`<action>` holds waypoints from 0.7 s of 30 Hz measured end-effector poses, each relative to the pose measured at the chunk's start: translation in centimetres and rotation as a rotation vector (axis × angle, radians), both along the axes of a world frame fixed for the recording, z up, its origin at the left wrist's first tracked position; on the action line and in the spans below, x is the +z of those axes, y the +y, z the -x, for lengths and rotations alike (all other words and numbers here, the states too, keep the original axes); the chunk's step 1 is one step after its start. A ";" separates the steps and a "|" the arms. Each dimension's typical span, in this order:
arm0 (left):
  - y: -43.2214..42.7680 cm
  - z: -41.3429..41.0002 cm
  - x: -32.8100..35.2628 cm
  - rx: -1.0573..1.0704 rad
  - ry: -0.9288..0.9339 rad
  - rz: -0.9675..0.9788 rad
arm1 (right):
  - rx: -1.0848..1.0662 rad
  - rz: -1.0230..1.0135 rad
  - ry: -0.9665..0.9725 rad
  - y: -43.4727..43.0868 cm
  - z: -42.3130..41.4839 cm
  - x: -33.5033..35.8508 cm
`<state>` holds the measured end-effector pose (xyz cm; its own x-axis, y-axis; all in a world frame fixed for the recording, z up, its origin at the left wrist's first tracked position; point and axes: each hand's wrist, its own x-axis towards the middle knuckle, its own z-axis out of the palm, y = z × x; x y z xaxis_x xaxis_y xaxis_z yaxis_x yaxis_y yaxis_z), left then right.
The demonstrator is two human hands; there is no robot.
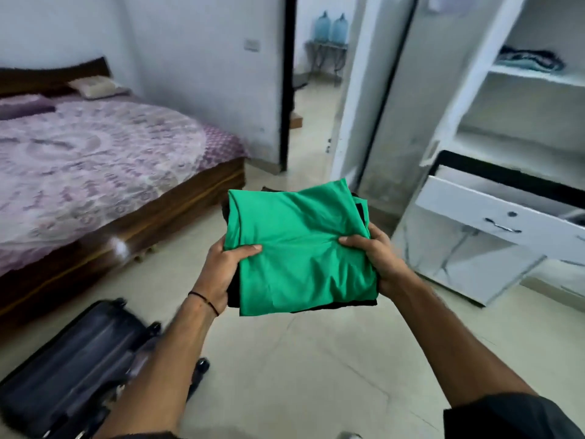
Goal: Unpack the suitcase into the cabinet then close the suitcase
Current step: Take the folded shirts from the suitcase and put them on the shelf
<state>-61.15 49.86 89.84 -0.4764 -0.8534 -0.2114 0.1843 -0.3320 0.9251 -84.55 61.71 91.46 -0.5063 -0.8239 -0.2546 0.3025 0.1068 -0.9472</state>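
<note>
I hold a stack of folded clothes in front of me, a green garment (pixel 300 245) on top and black fabric (pixel 335 304) underneath. My left hand (pixel 221 270) grips the stack's left edge, thumb on top. My right hand (pixel 376 258) grips its right edge, thumb pressed into the green cloth. The dark suitcase (pixel 72 369) lies open on the floor at the lower left, partly behind my left forearm. The white cabinet (pixel 519 128) stands at the right with open shelves; folded dark and teal cloth (pixel 528 60) lies on an upper shelf.
A white drawer (pixel 493 213) juts out of the cabinet at hip height. The cabinet's door (pixel 389 99) stands open towards me. A bed with a purple patterned cover (pixel 104 160) fills the left side. A doorway (pixel 316 90) opens straight ahead. Pale tiled floor (pixel 316 359) lies between.
</note>
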 end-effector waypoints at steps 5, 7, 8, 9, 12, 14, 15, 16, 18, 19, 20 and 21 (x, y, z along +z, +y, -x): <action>2.6 16.2 2.9 -0.222 0.031 0.072 | -0.226 0.032 0.025 7.3 13.4 2.7; 3.9 22.5 4.1 -0.280 0.039 0.106 | -0.277 0.051 0.053 10.0 18.6 3.8; 4.8 25.8 4.6 -0.309 0.050 0.111 | -0.300 0.060 0.071 11.5 21.2 4.5; 5.7 29.1 5.1 -0.341 0.061 0.116 | -0.329 0.069 0.085 13.1 23.7 5.3; 8.3 37.9 6.8 -0.419 0.095 0.133 | -0.412 0.086 0.154 17.5 30.6 7.5; 10.0 43.7 8.0 -0.467 0.116 0.127 | -0.472 0.096 0.183 20.0 35.2 8.9; 10.7 46.4 8.5 -0.489 0.122 0.124 | -0.499 0.099 0.190 21.1 37.4 9.4; 11.2 48.6 8.9 -0.505 0.125 0.126 | -0.522 0.102 0.193 21.9 39.1 9.8; 11.8 53.7 9.6 -0.555 0.139 0.123 | -0.560 0.124 0.203 23.1 43.2 10.5; 11.8 56.2 9.9 -0.585 0.146 0.126 | -0.577 0.133 0.207 23.4 45.3 10.8; 11.7 58.7 10.1 -0.615 0.155 0.132 | -0.595 0.139 0.210 23.6 47.4 11.0; 11.5 60.7 10.3 -0.636 0.156 0.139 | -0.614 0.139 0.213 23.7 49.2 11.1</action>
<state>-121.89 61.33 100.15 -0.9117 -0.4108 -0.0076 0.1270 -0.2994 0.9456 -133.72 85.41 102.59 -0.9218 -0.3876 -0.0088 0.0737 -0.1528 -0.9855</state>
